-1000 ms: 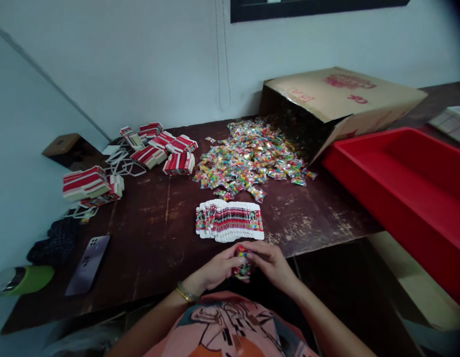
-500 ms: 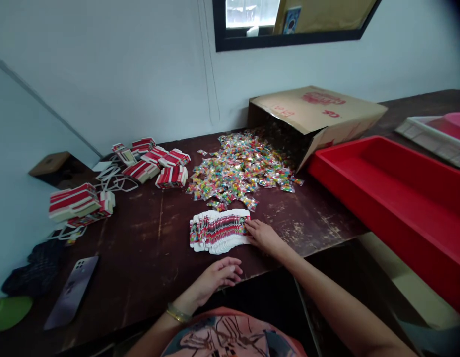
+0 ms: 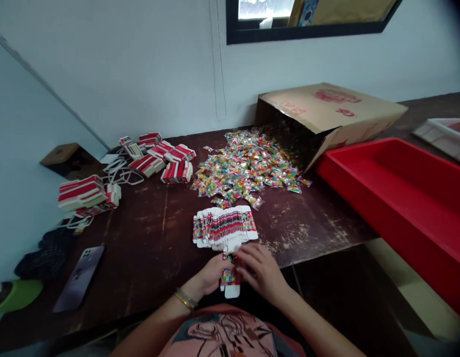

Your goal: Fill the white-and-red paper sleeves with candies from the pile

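Observation:
My left hand (image 3: pixel 211 274) and my right hand (image 3: pixel 260 270) meet at the near edge of the dark wooden table (image 3: pixel 151 238), both closed on one small flat carton blank (image 3: pixel 230 281), red and white with a coloured print. Just beyond them a fanned row of the same flat carton blanks (image 3: pixel 224 227) lies on the table. Farther back spreads a heap of small colourful candy packets (image 3: pixel 248 166), spilling from a tipped cardboard box (image 3: pixel 326 111).
Bundles of red-and-white cartons (image 3: pixel 161 156) and another stack (image 3: pixel 83 193) lie at the left. A phone (image 3: pixel 79 277), dark cloth (image 3: pixel 43 255) and a green bottle (image 3: pixel 17 292) sit near the left edge. A red tray (image 3: pixel 401 193) stands to the right.
My right hand drew one carton blank from the fanned row and came back to the table's edge. My left hand closed on it too. The camera tilted slightly.

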The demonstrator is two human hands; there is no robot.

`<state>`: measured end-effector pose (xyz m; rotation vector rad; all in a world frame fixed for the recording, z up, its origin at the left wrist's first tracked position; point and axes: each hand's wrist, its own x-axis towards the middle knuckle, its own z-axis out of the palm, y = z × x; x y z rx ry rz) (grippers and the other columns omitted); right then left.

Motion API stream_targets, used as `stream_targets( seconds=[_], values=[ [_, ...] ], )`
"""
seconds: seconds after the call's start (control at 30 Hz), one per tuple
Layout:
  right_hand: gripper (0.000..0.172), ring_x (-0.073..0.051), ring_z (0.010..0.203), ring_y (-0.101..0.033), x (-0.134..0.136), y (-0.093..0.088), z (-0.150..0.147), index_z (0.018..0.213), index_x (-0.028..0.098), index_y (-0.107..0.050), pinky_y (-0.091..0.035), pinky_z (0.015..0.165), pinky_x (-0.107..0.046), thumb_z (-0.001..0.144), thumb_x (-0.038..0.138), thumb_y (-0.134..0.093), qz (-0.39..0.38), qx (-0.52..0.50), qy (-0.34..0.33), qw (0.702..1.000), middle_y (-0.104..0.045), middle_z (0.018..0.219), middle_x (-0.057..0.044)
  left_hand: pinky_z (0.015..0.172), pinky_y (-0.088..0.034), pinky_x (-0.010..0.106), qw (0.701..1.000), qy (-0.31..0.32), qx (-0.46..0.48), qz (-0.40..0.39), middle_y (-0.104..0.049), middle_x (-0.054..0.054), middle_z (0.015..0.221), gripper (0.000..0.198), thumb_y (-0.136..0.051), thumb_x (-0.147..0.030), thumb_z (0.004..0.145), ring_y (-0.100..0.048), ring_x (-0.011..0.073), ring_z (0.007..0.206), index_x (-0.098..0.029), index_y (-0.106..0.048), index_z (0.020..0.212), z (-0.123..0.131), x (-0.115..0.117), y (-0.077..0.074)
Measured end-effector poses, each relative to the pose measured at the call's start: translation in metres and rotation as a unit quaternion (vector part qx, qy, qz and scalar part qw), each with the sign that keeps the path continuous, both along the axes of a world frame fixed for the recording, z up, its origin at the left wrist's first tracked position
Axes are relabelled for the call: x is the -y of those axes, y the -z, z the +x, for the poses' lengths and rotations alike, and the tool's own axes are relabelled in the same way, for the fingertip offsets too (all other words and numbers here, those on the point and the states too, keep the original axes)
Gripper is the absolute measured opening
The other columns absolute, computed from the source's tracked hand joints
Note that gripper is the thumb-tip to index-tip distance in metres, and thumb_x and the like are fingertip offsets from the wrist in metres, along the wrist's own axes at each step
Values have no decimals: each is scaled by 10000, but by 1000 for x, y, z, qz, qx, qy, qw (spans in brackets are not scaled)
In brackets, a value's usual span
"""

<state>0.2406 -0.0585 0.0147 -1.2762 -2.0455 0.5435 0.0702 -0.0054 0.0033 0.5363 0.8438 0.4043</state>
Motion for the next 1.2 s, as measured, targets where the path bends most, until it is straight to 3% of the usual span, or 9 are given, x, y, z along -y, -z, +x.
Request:
stream_targets(
  seconds=[0.13,0.33,0.47,0.63,0.73,0.8,1.0,1.1,1.2],
  values=[
    [119,-267,1196,-444,-16,-6,-2,926,232,-680,-399,986,-444,824,279,-639,-83,-84,26,993,-559,1272,-82,569,-404,240,995,45,-65,56,-618,-11,592,235,-636,-136,612,-549,111,532,-137,-617,846,5,13,-3],
    [180,-265,1248,-449,-21,-22,4,810,209,-712,-382,1008,-409,863,326,-585,-251,-145,-158,944,-575,1231,-84,559,-388,225,986,134,-38,93,-604,-15,648,316,-753,-194,561,-524,105,567,-147,-638,852,-2,19,-16],
    [226,-236,1059,-564,-23,-32,16,740,190,-712,-451,893,-334,831,380,-630,-316,-217,-241,892,-612,1080,-58,630,-407,242,961,182,-23,206,-624,-4,742,341,-813,-276,556,-520,130,660,-142,-657,828,-7,18,-22],
    [162,-155,758,-561,-5,-7,2,798,197,-644,-446,671,-253,843,352,-623,-347,-328,-63,876,-598,812,-5,611,-393,223,967,37,-81,239,-603,-3,743,344,-754,-390,666,-511,124,664,-126,-611,834,-5,28,-5],
    [261,-119,644,-530,13,16,-15,960,234,-547,-405,543,-204,785,358,-695,-348,-424,57,834,-604,789,23,681,-441,251,957,-64,-115,257,-648,24,854,407,-712,-348,727,-586,157,751,-189,-488,1027,-7,37,3],
    [314,-99,564,-501,23,25,-21,980,233,-516,-381,480,-183,786,417,-682,-363,-475,99,796,-588,720,37,704,-447,256,950,-66,-122,280,-658,30,871,422,-682,-315,759,-601,155,757,-213,-418,1071,-11,41,4],
    [261,-36,470,-454,30,36,-13,829,180,-548,-418,478,-144,759,376,-705,-551,-550,34,627,-541,636,53,635,-404,230,914,55,-172,364,-626,-8,746,412,-685,-338,756,-553,125,641,-196,-485,1087,-26,47,3],
    [328,-27,464,-458,24,38,-6,870,168,-587,-456,499,-159,657,331,-775,-615,-506,-15,605,-540,645,59,667,-394,243,880,118,-184,422,-632,15,740,197,-613,-361,806,-555,139,675,-176,-627,870,-30,50,1],
    [353,-57,515,-508,17,34,-5,836,147,-628,-492,530,-203,580,291,-824,-622,-481,-28,617,-568,669,40,691,-392,251,904,61,-187,379,-628,25,753,186,-555,-327,830,-550,144,707,-165,-645,814,-30,53,0]
  ],
)
